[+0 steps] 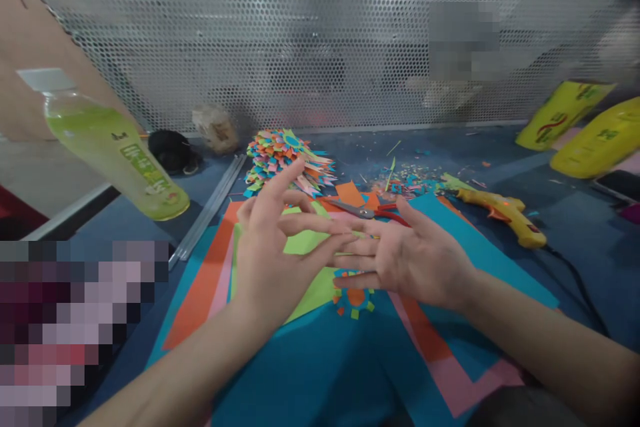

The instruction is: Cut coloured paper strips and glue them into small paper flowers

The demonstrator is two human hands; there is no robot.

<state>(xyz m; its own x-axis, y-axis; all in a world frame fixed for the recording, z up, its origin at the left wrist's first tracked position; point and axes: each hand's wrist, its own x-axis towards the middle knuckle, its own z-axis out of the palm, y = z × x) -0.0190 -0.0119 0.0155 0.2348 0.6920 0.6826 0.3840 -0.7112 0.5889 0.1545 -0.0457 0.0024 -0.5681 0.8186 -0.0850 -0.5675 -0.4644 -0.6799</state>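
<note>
Above the stacked coloured paper sheets (295,373), my two hands meet at the fingertips. My left hand (275,247) has its index finger raised, while its thumb and another finger pinch together against the fingers of my right hand; anything between them is too small to make out. Palm up, my right hand (420,257) stretches its fingers toward the left one. Just below those fingers lies a round paper piece (356,297), blue and orange with small green and orange tabs. A light green sheet (310,293) is partly covered by my left hand. Red-handled scissors (363,210) lie behind the hands.
A pile of fringed paper pieces (287,163) stands at the back, beside paper scraps (410,180). A yellow glue gun (505,210) with a cord lies right. Clear sticks (210,207) and a green drink bottle (115,147) are left; yellow bottles (600,140) stand right. Perforated metal (325,33) borders the back.
</note>
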